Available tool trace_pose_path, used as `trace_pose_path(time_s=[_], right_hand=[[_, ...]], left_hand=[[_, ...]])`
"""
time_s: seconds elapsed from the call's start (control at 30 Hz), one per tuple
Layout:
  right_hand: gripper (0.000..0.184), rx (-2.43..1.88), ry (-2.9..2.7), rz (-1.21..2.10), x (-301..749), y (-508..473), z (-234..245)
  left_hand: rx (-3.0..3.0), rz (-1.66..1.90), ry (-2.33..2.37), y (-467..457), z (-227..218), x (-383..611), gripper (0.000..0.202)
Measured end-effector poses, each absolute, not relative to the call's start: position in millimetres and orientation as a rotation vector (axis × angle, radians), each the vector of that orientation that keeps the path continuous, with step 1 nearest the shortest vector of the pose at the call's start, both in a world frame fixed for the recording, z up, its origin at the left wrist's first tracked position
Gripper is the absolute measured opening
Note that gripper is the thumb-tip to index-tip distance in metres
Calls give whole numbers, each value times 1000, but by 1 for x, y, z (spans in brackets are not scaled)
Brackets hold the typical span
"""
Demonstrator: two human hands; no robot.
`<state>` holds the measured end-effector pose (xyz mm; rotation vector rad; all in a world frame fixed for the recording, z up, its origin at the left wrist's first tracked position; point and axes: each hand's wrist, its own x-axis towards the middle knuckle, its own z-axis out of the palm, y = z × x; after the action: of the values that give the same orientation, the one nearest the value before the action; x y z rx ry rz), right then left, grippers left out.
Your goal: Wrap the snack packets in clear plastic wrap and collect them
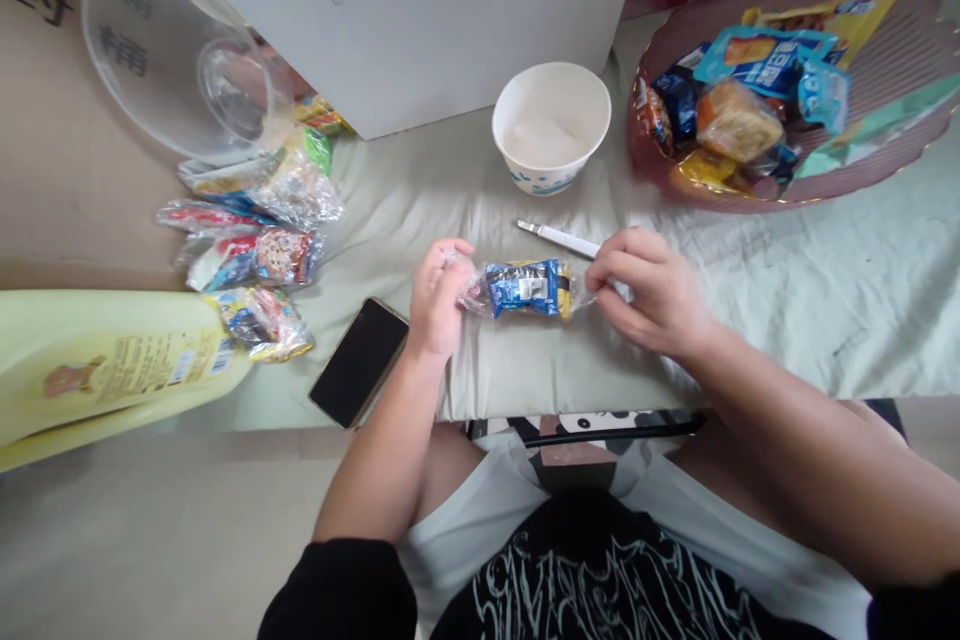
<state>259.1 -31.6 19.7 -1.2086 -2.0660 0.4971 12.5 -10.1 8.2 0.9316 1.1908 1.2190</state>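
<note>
A pale green cloth covers the table point(787, 320), a white box point(450, 40) at the back. One clear bag point(523, 288) with blue and yellow packets, number unclear, spans between the two hands: the left hand point(442, 295) grips its left end, the right hand point(649, 290) pinches the film at its right. It looks light, slick and crinkly, its contents perhaps crushable; the loose ends seem the best hold. Around it: one knife point(559, 238), one bowl point(551, 178), one phone point(358, 362), one basin point(660, 172) of snacks, one yellow container point(150, 320), and at least three more bags point(285, 255) at left.
</note>
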Motion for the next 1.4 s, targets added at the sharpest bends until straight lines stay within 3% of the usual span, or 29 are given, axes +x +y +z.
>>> trace_pose_path(time_s=[0.13, 0.3, 0.43, 0.57, 0.67, 0.97, 1.1, 1.27, 1.4], right_hand=[[14, -1378, -1989, 454, 279, -28, 26], [15, -1547, -1935, 170, 285, -32, 20], [14, -1407, -2021, 235, 279, -35, 21], [21, -1229, -2205, 361, 274, -33, 19], [12, -1244, -2294, 350, 274, -30, 14], [10, -1298, -2084, 389, 274, -29, 20], [7, -1440, -1929, 476, 276, -30, 17], [39, -1279, -2061, 735, 287, -31, 20], [44, -1176, -2248, 692, 296, -31, 20]], left_hand=[[1255, 1150, 1527, -8, 5, -5, 19], [1530, 1076, 1867, -8, 6, -15, 13], [1964, 1054, 1557, -11, 10, -14, 25], [2116, 782, 1227, -11, 8, -16, 32], [2102, 769, 1236, -9, 4, -19, 29], [1948, 736, 1240, -5, 7, -22, 26], [1833, 899, 1324, -5, 6, -24, 19], [1608, 1038, 1388, -5, 2, -28, 36], [1568, 1028, 1501, -4, 1, -29, 26]])
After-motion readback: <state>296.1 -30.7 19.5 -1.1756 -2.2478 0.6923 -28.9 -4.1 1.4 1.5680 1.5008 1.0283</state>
